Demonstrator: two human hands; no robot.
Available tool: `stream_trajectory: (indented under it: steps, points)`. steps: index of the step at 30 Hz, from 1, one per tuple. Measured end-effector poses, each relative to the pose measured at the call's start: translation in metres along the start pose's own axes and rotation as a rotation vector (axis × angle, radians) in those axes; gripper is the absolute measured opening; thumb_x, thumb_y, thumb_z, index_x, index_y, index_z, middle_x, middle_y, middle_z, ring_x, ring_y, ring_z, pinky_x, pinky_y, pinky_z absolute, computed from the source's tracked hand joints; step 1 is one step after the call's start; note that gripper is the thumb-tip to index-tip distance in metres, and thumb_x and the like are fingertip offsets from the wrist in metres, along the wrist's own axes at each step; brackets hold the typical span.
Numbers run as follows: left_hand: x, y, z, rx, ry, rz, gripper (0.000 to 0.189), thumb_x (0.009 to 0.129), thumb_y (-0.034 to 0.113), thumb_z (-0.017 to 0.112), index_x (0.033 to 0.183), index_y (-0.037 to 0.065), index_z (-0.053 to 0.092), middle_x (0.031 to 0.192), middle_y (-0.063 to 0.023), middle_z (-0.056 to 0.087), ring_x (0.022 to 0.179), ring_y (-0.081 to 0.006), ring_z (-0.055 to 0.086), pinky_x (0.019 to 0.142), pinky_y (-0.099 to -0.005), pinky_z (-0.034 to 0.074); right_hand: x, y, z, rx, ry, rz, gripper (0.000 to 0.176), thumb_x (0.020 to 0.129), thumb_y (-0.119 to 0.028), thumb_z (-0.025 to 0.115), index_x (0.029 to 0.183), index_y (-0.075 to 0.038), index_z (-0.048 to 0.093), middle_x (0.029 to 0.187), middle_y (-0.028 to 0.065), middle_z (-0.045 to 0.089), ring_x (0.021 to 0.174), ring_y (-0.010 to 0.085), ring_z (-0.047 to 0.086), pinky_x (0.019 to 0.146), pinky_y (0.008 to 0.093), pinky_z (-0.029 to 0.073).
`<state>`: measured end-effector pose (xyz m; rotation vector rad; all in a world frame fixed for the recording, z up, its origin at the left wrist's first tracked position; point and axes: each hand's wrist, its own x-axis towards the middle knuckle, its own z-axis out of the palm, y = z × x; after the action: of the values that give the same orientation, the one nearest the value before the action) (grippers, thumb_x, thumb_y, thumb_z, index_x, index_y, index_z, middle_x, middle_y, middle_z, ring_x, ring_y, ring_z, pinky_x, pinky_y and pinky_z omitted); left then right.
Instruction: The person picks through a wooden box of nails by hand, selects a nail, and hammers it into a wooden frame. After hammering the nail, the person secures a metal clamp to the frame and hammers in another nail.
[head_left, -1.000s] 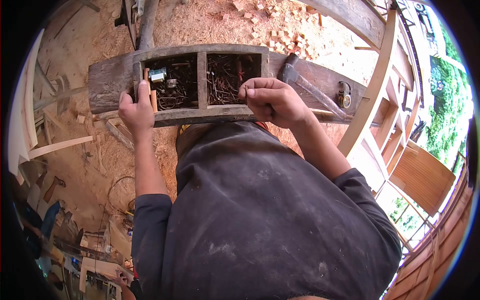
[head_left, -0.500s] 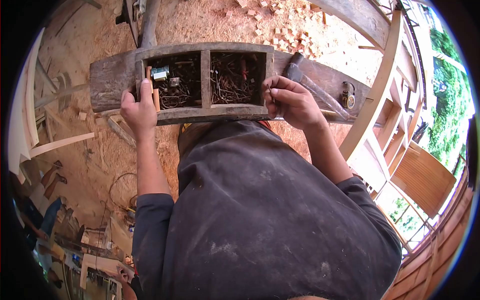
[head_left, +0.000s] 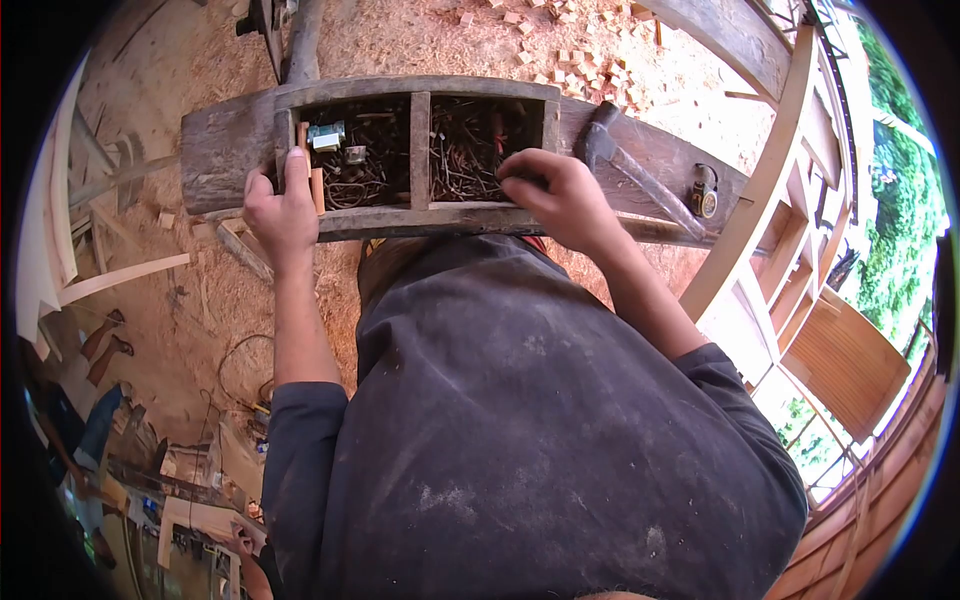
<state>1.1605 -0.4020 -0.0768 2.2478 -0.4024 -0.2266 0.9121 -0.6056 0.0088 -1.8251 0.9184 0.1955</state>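
A wooden box (head_left: 420, 150) with two compartments lies across a plank in front of me. My left hand (head_left: 280, 212) grips its left end wall, thumb along the top and fingers round the outside. My right hand (head_left: 567, 197) is at the front right of the right compartment, its fingers curled down over the nails (head_left: 462, 150). The fingertips are partly hidden, so what they hold cannot be seen. A red-handled thing (head_left: 499, 132) stands among those nails. The left compartment contains more nails, a coil of wire and a small green-and-white packet (head_left: 326, 137).
A hammer (head_left: 640, 172) and a tape measure (head_left: 704, 198) lie on the plank (head_left: 225, 150) right of the box. Wood offcuts (head_left: 590, 70) litter the sawdust floor beyond. A curved timber frame (head_left: 765, 170) rises at the right. Other people (head_left: 95, 430) are at lower left.
My right hand has moved left and down from above the box's right end, where it pinched a small thin piece, to the right compartment. My left hand stays on the box.
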Motion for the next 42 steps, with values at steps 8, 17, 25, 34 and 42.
stream_trajectory:
  steps: [8,17,25,34,42]
  points:
    - [0.0,-0.011,0.004,-0.109,0.016,-0.032,0.042,0.093,0.036,0.073,0.103,-0.004,0.072,0.099,-0.018,0.073,0.09,-0.0333,0.071,0.081,-0.043,0.052,0.029,-0.011,0.032,-0.678,0.046,-0.233,0.027,0.089,-0.017,0.064,0.113,-0.011,0.074,0.098,0.0157,0.071,0.094,0.0341,0.071,0.081,0.0459,0.058]
    - [-0.003,-0.015,0.006,-0.073,-0.038,-0.027,0.057,0.097,0.046,0.068,0.106,-0.01,0.066,0.099,-0.0239,0.073,0.089,-0.0368,0.068,0.085,-0.0447,0.051,0.035,0.002,0.041,-0.657,0.001,-0.288,0.014,0.084,-0.019,0.067,0.088,-0.007,0.072,0.089,0.0134,0.072,0.085,0.0332,0.074,0.072,0.045,0.06]
    - [-0.002,-0.006,0.003,0.016,-0.044,-0.094,0.06,0.097,0.048,0.064,0.111,-0.01,0.066,0.106,-0.0272,0.07,0.096,-0.04,0.066,0.089,-0.0456,0.048,0.036,-0.004,0.043,-0.651,-0.008,-0.183,0.013,0.082,-0.013,0.067,0.092,-0.006,0.072,0.091,0.0137,0.074,0.088,0.034,0.074,0.077,0.0448,0.06]
    - [-0.001,-0.008,0.005,-0.2,-0.032,0.018,0.048,0.094,0.042,0.071,0.108,-0.004,0.07,0.105,-0.0196,0.073,0.094,-0.031,0.069,0.086,-0.042,0.051,0.025,-0.011,0.004,0.093,0.12,-0.08,0.03,0.091,-0.026,0.071,0.108,0.0,0.073,0.091,0.0147,0.075,0.08,0.026,0.072,0.078,0.0396,0.056]
    - [-0.001,-0.002,0.004,-0.047,0.026,0.026,0.044,0.093,0.036,0.073,0.09,-0.008,0.068,0.088,-0.021,0.071,0.082,-0.0351,0.068,0.076,-0.0435,0.051,0.011,0.014,-0.006,1.122,-0.187,0.29,0.013,0.102,-0.021,0.066,0.103,-0.008,0.065,0.067,-0.0097,0.041,0.053,0.0025,0.032,0.047,0.0231,0.024]
